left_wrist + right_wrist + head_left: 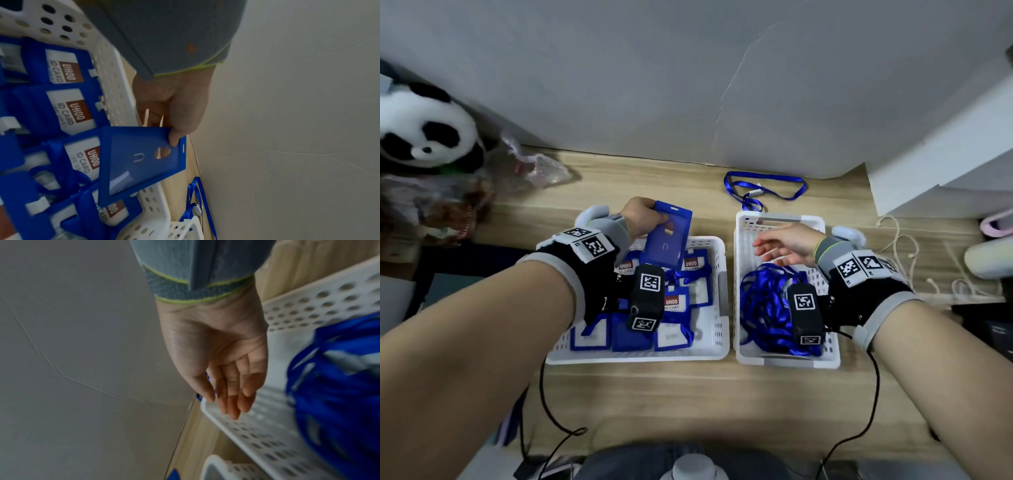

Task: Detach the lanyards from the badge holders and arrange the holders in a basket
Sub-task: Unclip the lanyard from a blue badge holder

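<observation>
My left hand (642,217) pinches a blue badge holder (667,236) by its top corner, above the far edge of the left white basket (720,270). In the left wrist view the thumb lies on the badge holder (141,162) near its slot; no lanyard hangs from it. That basket holds several blue holders with UHOO ID cards (673,303), some with blue straps. My right hand (782,245) hovers open, fingers straight, over the right white basket (750,226), which holds a heap of blue lanyards (763,305). In the right wrist view the right hand (230,386) holds nothing.
One loose blue lanyard (763,188) lies on the wooden table behind the right basket, near the wall. A panda plush (424,126) and a crumpled plastic bag (537,168) sit at the left. White cords (907,250) lie at the right.
</observation>
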`<state>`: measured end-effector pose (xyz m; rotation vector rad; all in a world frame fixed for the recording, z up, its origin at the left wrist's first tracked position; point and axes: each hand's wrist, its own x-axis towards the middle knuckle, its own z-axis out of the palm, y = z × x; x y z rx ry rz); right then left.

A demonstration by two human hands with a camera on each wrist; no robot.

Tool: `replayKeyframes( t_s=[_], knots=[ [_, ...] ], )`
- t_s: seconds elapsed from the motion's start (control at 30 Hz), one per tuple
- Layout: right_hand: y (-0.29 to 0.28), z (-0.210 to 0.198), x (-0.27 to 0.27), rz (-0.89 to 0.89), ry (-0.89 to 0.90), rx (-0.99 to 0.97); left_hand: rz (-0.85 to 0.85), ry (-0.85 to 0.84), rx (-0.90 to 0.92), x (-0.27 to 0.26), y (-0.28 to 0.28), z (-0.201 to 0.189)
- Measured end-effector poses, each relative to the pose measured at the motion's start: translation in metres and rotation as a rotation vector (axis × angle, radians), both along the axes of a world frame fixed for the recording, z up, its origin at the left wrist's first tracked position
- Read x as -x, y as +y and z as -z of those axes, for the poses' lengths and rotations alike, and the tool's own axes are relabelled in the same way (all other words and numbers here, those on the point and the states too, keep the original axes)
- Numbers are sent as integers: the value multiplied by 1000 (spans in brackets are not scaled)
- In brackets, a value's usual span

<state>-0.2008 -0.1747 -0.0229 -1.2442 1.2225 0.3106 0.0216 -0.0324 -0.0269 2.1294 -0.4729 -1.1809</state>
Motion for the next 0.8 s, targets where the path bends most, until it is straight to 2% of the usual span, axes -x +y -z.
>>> replayKeyframes(
  t_s=[0.1, 0.27, 0.4, 0.67, 0.8],
  knots=[
    [8, 9, 24, 9, 119, 8, -26, 9, 72, 14, 2, -8],
    [16, 25, 57, 52, 278, 93, -95, 131, 179, 49, -4, -20],
    [23, 27, 71, -67, 345, 130, -113, 219, 181, 77, -9, -21],
    [39, 34, 70, -301, 328, 237, -53, 349, 127, 113, -6, -12],
    [29, 14, 68, -191, 224, 298, -61, 340, 136, 114, -5, -15]
  ],
)
